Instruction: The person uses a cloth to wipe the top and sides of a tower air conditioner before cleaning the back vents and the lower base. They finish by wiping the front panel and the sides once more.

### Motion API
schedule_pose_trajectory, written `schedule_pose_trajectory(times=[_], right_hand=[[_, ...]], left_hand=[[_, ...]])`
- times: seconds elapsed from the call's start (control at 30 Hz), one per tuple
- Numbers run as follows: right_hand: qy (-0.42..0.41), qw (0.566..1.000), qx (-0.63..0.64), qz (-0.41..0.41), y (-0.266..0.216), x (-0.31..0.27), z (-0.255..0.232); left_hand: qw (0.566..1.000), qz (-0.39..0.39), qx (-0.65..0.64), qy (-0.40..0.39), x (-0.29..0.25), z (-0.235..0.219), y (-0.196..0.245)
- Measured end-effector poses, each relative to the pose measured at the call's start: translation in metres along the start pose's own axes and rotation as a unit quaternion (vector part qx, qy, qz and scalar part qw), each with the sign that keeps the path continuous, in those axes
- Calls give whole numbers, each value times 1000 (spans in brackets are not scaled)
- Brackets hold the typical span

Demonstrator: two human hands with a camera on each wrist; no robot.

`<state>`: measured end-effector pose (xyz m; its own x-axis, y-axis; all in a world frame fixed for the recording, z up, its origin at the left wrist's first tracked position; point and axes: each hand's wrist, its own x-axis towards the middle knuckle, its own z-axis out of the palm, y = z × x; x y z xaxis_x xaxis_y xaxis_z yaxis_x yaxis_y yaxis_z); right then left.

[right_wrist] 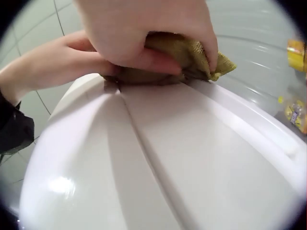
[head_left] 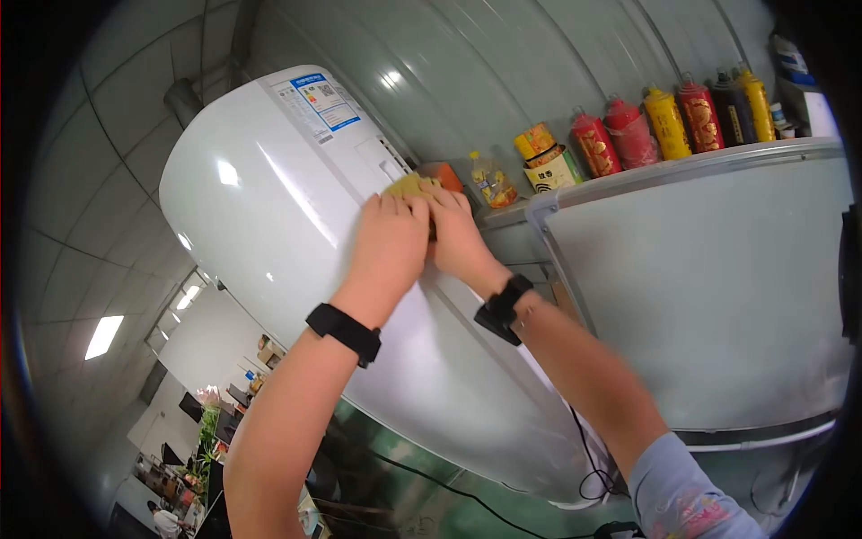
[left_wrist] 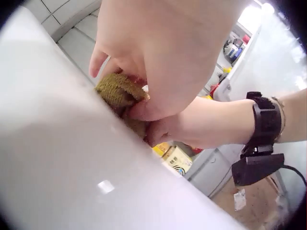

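The left wristband point(head_left: 345, 334) is black; the black right wristband point(left_wrist: 266, 122) carries a black box point(left_wrist: 258, 170) and cable point(left_wrist: 293, 168). The right sleeve point(head_left: 660, 481) is pale blue with pink print point(head_left: 700, 515).

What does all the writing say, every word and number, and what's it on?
I can't read any clearly.
Blue-and-white label on the white appliance: print too small.
Cream box: dark characters, too blurred.
Red bottles, yellow bottles: markings too blurred.
Clear bottle: label too small.

Seemingly an office: dark monitors point(head_left: 191, 407), green plants point(head_left: 208, 431), a lit ceiling panel point(head_left: 104, 337) (all in the background).
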<state>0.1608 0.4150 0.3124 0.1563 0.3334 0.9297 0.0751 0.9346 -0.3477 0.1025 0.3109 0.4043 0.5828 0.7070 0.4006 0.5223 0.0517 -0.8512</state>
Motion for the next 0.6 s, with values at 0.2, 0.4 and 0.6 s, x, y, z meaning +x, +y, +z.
schedule_pose_trajectory(times=[0.2, 0.4, 0.6], right_hand=[[-59, 995, -34, 75, 11, -91, -17], [-55, 995, -15, 78, 11, -108, -30], [32, 998, 52, -27, 1, -21, -9]], left_hand=[[998, 58, -4, -23, -38, 19, 62], [995, 72, 41, -51, -46, 31, 83], [996, 9, 49, -72, -3, -8, 14]])
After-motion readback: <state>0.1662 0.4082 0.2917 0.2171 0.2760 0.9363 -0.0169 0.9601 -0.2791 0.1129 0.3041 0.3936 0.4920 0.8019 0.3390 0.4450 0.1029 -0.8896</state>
